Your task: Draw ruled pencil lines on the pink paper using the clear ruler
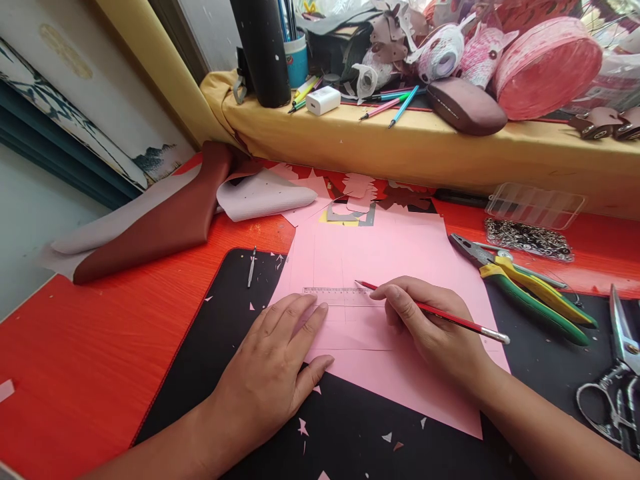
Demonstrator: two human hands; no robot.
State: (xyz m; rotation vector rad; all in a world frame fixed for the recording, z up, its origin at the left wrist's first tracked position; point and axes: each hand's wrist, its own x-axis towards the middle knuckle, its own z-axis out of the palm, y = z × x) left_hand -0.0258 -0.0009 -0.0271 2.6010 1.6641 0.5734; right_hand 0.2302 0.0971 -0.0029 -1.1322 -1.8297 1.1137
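Note:
A pink sheet of paper (380,250) with faint ruled lines lies on the black mat (200,360). Across it rests a clear ruler (335,291). My left hand (280,353) lies flat, fingers spread, on the sheet's left edge, with fingertips pressing the ruler's left end. My right hand (430,327) grips a red pencil (450,318) between thumb and fingers. The pencil's tip touches or hovers just above the paper by the ruler's upper edge; I cannot tell which. Part of the ruler's lower side is hidden by my left fingers.
Pliers (530,293) and scissors (620,373) lie at the right, below an open box of small metal pieces (527,239). A small pointed tool (251,268) lies left of the paper. Rolled brown leather (150,227) lies back left. A cluttered ledge (380,143) runs behind.

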